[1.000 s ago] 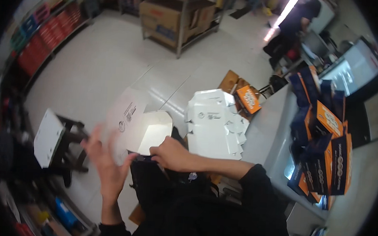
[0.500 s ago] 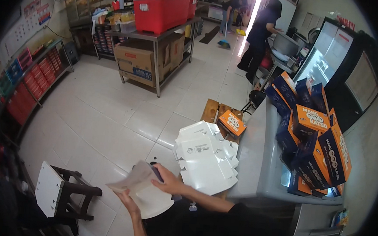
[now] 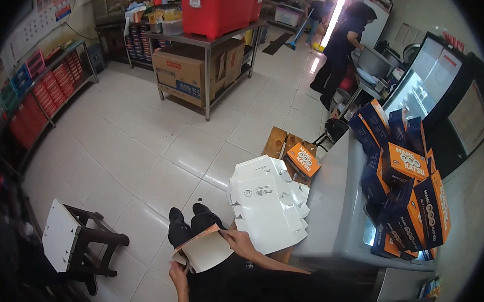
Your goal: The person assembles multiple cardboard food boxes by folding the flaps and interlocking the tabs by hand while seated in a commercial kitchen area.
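Observation:
A partly folded cardboard food box [image 3: 208,251], white inside with an orange outer edge, rests over my lap. My left hand [image 3: 179,275] grips its near left corner, fingers closed on the card. At the opposite end my right hand [image 3: 239,243] pinches the right side panel. Beside my right arm lies a stack of flat white box blanks [image 3: 263,205] on a wooden bench [image 3: 274,142]. Just beyond the stack, a closed orange and navy box [image 3: 303,159] sits on the same bench.
Finished orange and navy boxes [image 3: 403,188] are heaped on a grey chest-like surface [image 3: 327,211] at right. A dark stool [image 3: 95,241] with a white sheet on it stands at left. Farther off are a steel table [image 3: 209,49] bearing red coolers [image 3: 217,11] and a person [image 3: 339,52] by a large pot.
The box in my hands has been turned and opened out, so its white inside and orange edge show. Both hands have moved lower, the right one also to the right. My shoes have come into view.

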Tool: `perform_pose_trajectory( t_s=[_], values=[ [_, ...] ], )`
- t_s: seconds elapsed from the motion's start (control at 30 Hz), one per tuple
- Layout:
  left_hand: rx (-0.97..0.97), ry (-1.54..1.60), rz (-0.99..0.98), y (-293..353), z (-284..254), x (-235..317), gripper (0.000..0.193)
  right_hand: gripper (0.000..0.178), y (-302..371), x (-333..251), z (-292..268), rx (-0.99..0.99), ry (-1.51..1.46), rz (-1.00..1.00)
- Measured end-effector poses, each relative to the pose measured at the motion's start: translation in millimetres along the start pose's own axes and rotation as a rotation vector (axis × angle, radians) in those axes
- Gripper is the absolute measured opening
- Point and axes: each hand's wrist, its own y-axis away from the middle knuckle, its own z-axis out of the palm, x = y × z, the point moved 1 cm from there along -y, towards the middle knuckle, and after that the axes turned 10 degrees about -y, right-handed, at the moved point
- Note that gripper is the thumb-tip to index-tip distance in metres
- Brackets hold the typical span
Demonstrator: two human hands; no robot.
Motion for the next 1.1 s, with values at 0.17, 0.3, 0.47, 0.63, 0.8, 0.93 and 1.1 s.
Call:
perform_pose_trajectory(
  t_s=[0.17, 0.3, 0.47, 0.63, 0.8, 0.93, 1.1],
  values=[
    [-0.16, -0.162, -0.201, -0.7, 4.3, 42.1, 0.06, 0.028, 3.1, -0.5, -9.2, -0.138, -0.082, 0.3],
    [-0.309, -0.159, -0.248, 0.1, -2.7, 52.8, 0.039, 0.033, 0.1, 15.2, -15.9, -0.267, -0.03, 0.19],
    [-0.351, -0.09, -0.289, -6.1, -12.8, 33.5, 0.031, 0.058, -29.4, 3.7, -24.4, -0.345, -0.286, 0.772],
    [-0.363, -0.065, -0.285, -10.3, -13.1, 24.9, 0.03, 0.075, -29.7, -9.3, -26.8, -0.391, -0.163, 0.76],
    [-0.458, -0.134, -0.316, -16.3, -13.3, 22.3, 0.034, 0.074, -32.6, -12.2, -28.9, -0.447, -0.072, 0.798],
    [-0.484, -0.217, -0.29, -21.7, -10.8, 4.6, 0.036, 0.068, -25.3, 10.8, -19.3, -0.479, 0.074, 0.61],
    [-0.392, 0.075, -0.228, -24.5, -8.0, -22.7, 0.035, 0.058, -3.3, 38.0, 9.3, -0.424, -0.08, 0.345]
  ],
)
